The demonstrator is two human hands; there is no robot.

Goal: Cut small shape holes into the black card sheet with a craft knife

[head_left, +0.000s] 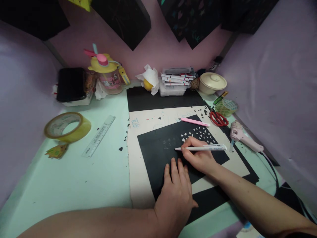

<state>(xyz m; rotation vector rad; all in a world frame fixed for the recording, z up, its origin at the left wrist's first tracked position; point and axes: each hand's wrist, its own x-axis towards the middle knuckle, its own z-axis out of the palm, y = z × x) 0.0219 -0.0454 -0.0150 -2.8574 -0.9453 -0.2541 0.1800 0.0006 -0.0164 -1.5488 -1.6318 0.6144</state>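
My right hand (pixel 198 156) grips a white pen (pixel 213 147), its tip at or just above a sheet of black paper (pixel 153 142). Flat on the lower part of that sheet, my left hand (pixel 175 191) rests with fingers stretched out. Small cut-out stars, triangles and hearts show pale at the sheet's upper right, partly behind my right hand. Faint drawn outlines (pixel 168 142) lie left of the pen tip. A pink craft knife (pixel 194 122) lies across the sheet's top edge. Beneath is a whitish board (pixel 138 178) with more black paper under it.
To the right lie red-handled scissors (pixel 219 118), a glue gun (pixel 244 135) with its cord and a tape roll (pixel 226 107). A clear ruler (pixel 99 136) and wide yellow tape (pixel 67 127) are at left. Behind stand a drink bottle (pixel 109 76), a pen box (pixel 173 89) and a lidded bowl (pixel 212 82).
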